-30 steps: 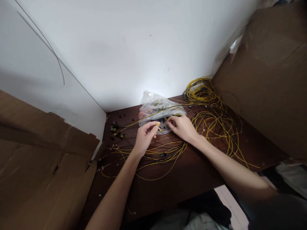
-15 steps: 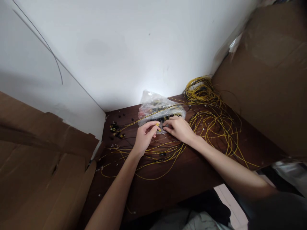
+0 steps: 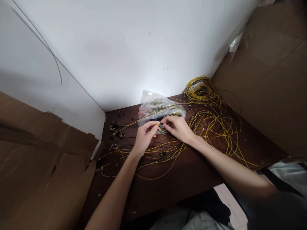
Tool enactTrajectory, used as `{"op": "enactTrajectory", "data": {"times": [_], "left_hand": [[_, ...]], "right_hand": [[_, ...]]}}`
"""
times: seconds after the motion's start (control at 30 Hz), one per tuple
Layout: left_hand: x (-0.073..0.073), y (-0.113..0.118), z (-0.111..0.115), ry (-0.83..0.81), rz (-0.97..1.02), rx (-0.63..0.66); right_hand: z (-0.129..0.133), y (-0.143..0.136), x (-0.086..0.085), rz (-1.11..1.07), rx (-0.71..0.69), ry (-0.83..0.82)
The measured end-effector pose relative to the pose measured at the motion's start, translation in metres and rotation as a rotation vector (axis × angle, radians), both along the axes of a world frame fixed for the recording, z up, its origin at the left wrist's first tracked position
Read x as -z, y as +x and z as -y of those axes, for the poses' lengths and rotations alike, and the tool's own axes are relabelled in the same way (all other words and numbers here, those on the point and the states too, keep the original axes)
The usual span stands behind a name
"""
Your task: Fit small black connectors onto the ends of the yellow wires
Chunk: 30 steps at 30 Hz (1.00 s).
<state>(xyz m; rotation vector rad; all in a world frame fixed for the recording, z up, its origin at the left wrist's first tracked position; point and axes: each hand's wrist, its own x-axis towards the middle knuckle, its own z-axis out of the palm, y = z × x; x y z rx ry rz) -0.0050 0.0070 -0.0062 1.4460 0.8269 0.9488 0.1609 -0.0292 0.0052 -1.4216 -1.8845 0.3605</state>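
Observation:
Between the thumb and forefinger of my left hand (image 3: 144, 135) is a small yellow piece (image 3: 158, 125), perhaps a connector; its exact kind is too small to tell. Close on its right, my right hand (image 3: 177, 128) pinches a small black piece (image 3: 161, 123). The two pieces nearly meet, and I cannot tell whether they touch. Just behind both hands lies an open clear plastic bag (image 3: 151, 101) with black and yellow small parts inside. Thin yellow and black wires (image 3: 157, 179) run across the table under my wrists.
Coiled yellow wire (image 3: 199, 92) lies at the back right, with looser loops (image 3: 216, 127) before it. Small black and yellow parts (image 3: 114, 127) sit at the left of the brown table (image 3: 168, 191). Cardboard (image 3: 268, 80) stands on the right, more cardboard (image 3: 40, 179) on the left, a white wall (image 3: 144, 48) behind.
My right hand has drawn back from the bag's opening to beside my left fingers, now with a black piece in its fingertips. My left hand stays in place.

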Motion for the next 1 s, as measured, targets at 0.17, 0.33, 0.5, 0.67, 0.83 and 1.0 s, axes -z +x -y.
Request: {"op": "enactTrajectory", "data": {"times": [0.17,0.33,0.5,0.67,0.83,1.0], "left_hand": [[0.002,0.0,-0.001,0.0,-0.002,0.011],[0.001,0.0,0.0,0.01,-0.002,-0.005],[0.002,0.0,0.0,0.017,-0.017,-0.011],[0.003,0.0,0.0,0.026,-0.023,-0.012],[0.001,0.0,0.001,0.011,-0.032,-0.027],[-0.001,0.0,0.002,0.001,-0.032,-0.039]], "right_hand": [[0.001,-0.001,-0.003,-0.041,0.018,0.042],[0.003,-0.003,-0.006,-0.096,0.002,0.069],[0.005,-0.004,-0.01,-0.111,-0.025,0.122],[0.007,-0.005,-0.012,-0.093,-0.09,0.149],[0.006,-0.003,-0.01,-0.08,-0.11,0.158],[0.006,-0.003,-0.009,-0.08,-0.111,0.147]]}}
